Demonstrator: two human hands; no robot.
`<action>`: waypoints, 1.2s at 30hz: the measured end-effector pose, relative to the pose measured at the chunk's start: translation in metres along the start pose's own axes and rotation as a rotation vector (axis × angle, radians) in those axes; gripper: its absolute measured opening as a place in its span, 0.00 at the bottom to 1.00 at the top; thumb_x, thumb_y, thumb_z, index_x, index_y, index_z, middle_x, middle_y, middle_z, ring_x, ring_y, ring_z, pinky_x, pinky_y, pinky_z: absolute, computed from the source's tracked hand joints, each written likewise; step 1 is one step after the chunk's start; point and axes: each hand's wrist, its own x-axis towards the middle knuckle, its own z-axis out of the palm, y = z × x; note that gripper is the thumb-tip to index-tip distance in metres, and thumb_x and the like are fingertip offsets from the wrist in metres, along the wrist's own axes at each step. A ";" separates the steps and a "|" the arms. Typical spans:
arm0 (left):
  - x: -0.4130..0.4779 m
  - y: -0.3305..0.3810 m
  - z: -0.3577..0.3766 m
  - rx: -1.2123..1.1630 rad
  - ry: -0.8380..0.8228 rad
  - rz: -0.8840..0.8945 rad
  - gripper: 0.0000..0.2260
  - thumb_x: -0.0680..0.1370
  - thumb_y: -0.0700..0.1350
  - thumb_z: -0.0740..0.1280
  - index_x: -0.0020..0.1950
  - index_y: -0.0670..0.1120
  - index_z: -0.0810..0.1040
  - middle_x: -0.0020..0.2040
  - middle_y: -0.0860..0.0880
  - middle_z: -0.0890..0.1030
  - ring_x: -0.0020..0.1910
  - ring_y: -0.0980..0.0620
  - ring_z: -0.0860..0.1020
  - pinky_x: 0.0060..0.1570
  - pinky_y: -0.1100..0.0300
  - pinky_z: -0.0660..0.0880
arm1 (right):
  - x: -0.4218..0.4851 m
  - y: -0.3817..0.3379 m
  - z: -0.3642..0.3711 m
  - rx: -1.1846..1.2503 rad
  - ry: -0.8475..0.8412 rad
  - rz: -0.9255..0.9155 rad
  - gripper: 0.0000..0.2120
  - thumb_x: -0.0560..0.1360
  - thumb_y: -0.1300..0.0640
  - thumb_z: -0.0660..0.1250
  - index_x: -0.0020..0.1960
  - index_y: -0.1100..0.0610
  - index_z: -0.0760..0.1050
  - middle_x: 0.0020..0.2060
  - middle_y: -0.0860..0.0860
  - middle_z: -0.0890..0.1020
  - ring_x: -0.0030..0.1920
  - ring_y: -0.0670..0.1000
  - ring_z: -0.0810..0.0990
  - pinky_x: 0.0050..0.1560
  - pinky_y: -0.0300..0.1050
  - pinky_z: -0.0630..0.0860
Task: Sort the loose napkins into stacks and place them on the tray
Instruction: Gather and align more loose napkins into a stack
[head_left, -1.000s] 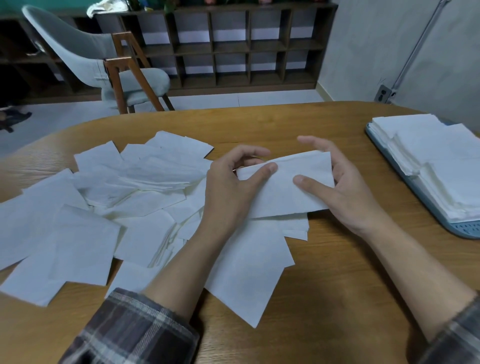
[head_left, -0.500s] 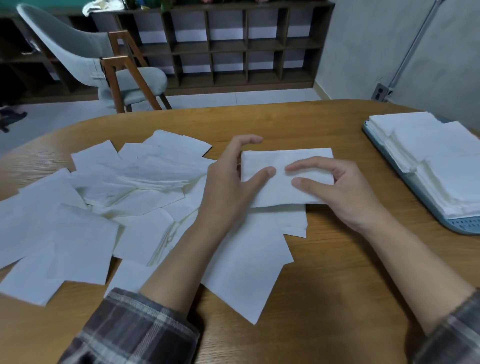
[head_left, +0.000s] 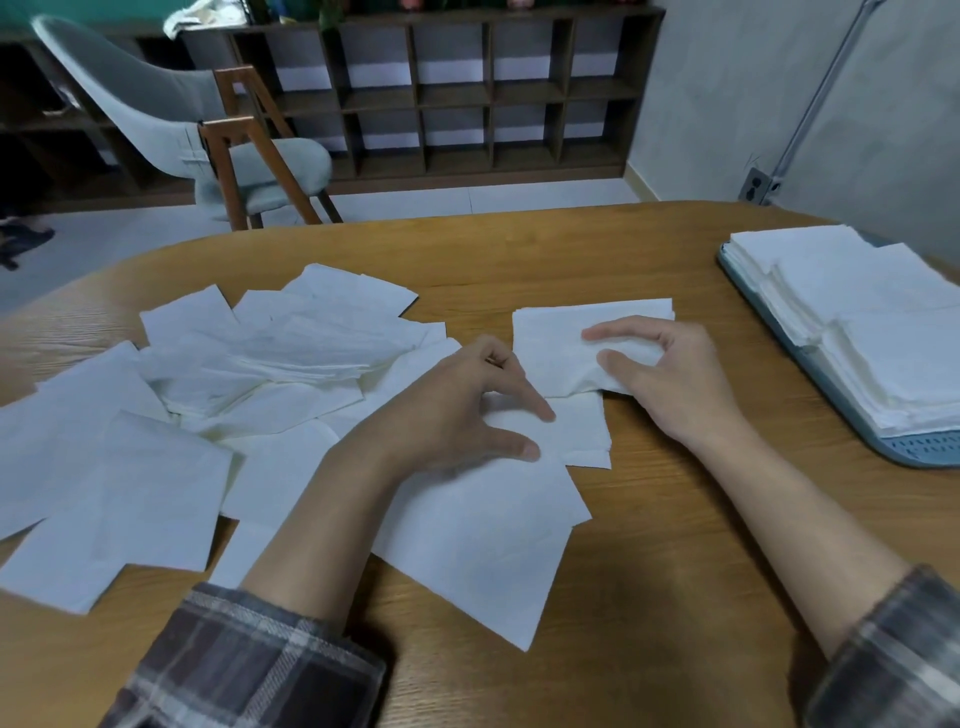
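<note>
Across the left half of the table (head_left: 675, 571), the loose napkins (head_left: 270, 353) lay in an overlapping heap, many not yet sorted; your left hand (head_left: 457, 410) hung low over the sheets nearest you, fingers relaxed and spread, holding nothing, though whether the fingertips touched paper I could not tell; just to its right lay the folded napkin (head_left: 550, 343), and your right hand (head_left: 675, 379) pinched its near edge between thumb and curled fingers, the paper bunching there; at the far right the tray (head_left: 924, 447) carried stacks (head_left: 883, 322), well apart from the napkin in your grip. That pinch, I judged, could crumple or unfold the napkin on the way over, since thin paper held at one edge droops; a sheet beneath might cling and drag along; a careless drop could knock the stacks askew, their edges already looking uneven. The tray ran off the right edge of view, so its full load and free room went unseen; how many layers the folded napkin had, and what lay under your left forearm, could not be made out.
</note>
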 end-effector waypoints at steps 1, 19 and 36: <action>0.000 0.002 0.001 0.000 0.010 -0.005 0.14 0.70 0.52 0.83 0.55 0.61 0.88 0.59 0.59 0.72 0.58 0.63 0.73 0.53 0.72 0.70 | 0.000 -0.001 0.000 -0.002 0.009 0.001 0.14 0.77 0.66 0.71 0.52 0.48 0.88 0.53 0.39 0.87 0.60 0.36 0.81 0.60 0.24 0.69; 0.004 0.017 0.005 -0.455 0.512 -0.012 0.09 0.73 0.45 0.82 0.49 0.48 0.85 0.42 0.53 0.85 0.45 0.56 0.82 0.50 0.64 0.77 | -0.013 -0.019 -0.001 0.385 -0.214 0.025 0.07 0.79 0.52 0.74 0.53 0.53 0.87 0.50 0.50 0.89 0.51 0.50 0.88 0.51 0.43 0.80; 0.007 0.013 0.006 -0.369 0.648 -0.032 0.13 0.74 0.49 0.81 0.57 0.52 0.84 0.50 0.56 0.86 0.52 0.60 0.82 0.50 0.72 0.73 | -0.016 -0.023 0.003 0.300 -0.253 -0.107 0.36 0.79 0.58 0.75 0.78 0.35 0.64 0.72 0.50 0.76 0.65 0.56 0.80 0.66 0.62 0.79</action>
